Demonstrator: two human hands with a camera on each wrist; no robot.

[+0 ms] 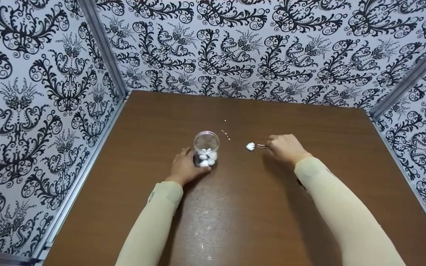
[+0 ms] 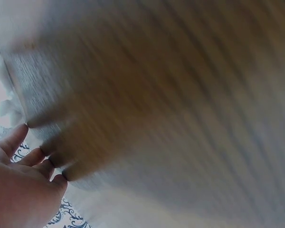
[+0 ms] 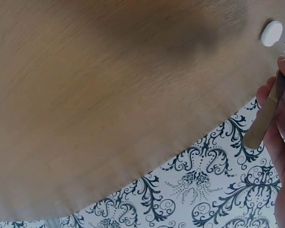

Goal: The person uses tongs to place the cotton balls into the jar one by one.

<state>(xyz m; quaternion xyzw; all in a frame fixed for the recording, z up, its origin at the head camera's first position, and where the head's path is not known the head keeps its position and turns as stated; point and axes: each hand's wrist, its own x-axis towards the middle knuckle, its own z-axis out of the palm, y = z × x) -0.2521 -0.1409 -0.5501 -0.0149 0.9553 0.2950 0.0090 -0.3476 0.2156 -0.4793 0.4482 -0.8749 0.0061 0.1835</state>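
A clear round jar (image 1: 206, 143) with several white cotton balls (image 1: 208, 159) in it stands on the brown table. My left hand (image 1: 188, 167) holds it low down, fingers at its left side and thumb across the front; in the left wrist view only part of this hand (image 2: 28, 185) shows. To the right, my right hand (image 1: 286, 147) grips metal tweezers (image 3: 266, 114) with the tips pointing left. Just beyond those tips lies one white cotton ball (image 1: 250, 146) on the table; the right wrist view shows the tweezers' two prongs parted, close beside this cotton ball (image 3: 271, 33).
The wooden table (image 1: 154, 122) reaches back to a patterned black-and-white wall (image 1: 235, 48). Similar panels with metal posts (image 1: 104, 48) stand at left and right. Small bright specks (image 1: 226, 135) show on the tabletop behind the jar.
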